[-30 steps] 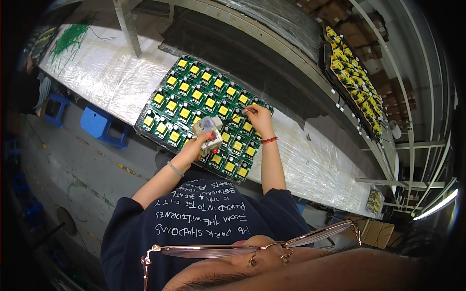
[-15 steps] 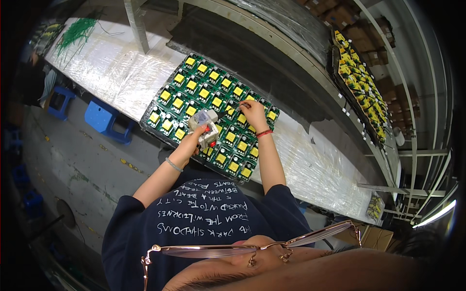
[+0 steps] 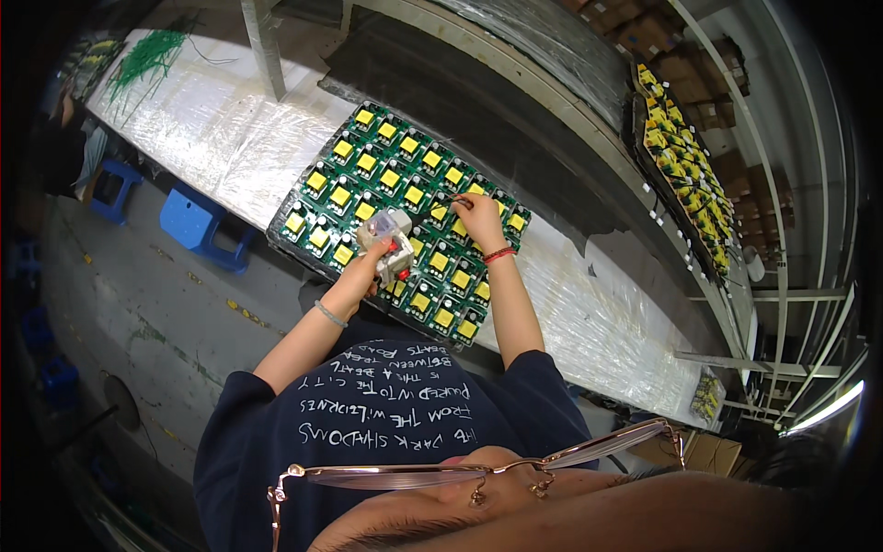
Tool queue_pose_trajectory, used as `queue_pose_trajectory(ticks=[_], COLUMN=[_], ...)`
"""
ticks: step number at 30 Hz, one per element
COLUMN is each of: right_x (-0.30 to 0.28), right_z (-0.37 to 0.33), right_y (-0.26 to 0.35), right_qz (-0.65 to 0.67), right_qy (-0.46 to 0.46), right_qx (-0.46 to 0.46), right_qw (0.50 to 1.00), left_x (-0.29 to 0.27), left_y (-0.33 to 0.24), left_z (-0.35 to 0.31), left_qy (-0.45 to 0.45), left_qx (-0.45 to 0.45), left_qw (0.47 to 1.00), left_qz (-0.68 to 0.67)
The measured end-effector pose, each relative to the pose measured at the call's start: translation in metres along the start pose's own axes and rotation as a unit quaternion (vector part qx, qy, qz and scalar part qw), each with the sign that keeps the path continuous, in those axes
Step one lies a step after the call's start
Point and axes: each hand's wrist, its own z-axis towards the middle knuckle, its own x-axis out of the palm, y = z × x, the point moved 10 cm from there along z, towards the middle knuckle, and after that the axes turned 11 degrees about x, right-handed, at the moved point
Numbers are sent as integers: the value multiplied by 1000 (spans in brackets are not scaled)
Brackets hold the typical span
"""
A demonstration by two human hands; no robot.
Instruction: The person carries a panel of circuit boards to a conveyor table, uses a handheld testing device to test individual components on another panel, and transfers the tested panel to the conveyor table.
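Observation:
My left hand [image 3: 364,268] is closed around a small whitish, partly clear hand-held device [image 3: 391,226] with red parts. It is above the front middle of a dark tray [image 3: 299,250] filled with rows of green circuit boards [image 3: 339,196], each bearing a yellow block. To its right, my right hand [image 3: 480,223] is bent over the boards with its fingertips pinched together. A thin dark piece [image 3: 459,201] shows at those fingertips; its kind is too small to make out. Between the two hands, a dark, narrow shape reaches from the device's front.
The tray lies on a long table [image 3: 221,129] wrapped in clear film. Green wires [image 3: 152,60] are heaped at its far left. A metal post [image 3: 263,51] rises behind. More yellow-topped boards [image 3: 685,175] fill a shelf on the right. Blue stools [image 3: 198,225] stand on the floor at left.
Both hands stay nearly in place. The right fingertips have shifted slightly, and the whole view has drifted a little.

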Motion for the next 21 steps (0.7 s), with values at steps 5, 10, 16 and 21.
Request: queue_pose_trajectory(ticks=[5,10,16,21], right_x=[-11,-1,24,34], right_z=[0,14,24,26], right_y=[23,53,45,45], right_qz=[0,22,18,13], right_qy=[7,4,24,9], right_qx=[30,-11,-19,-34], right_qw=[1000,1000,999,999], left_x=[-7,-15,-35,-42], left_y=[1,-5,-11,-7], left_z=[-1,-1,2,2], left_qy=[9,-21,-39,-38], left_qx=[1,10,16,4], left_qw=[1000,1000,999,999], left_qz=[-10,-16,-26,-32])
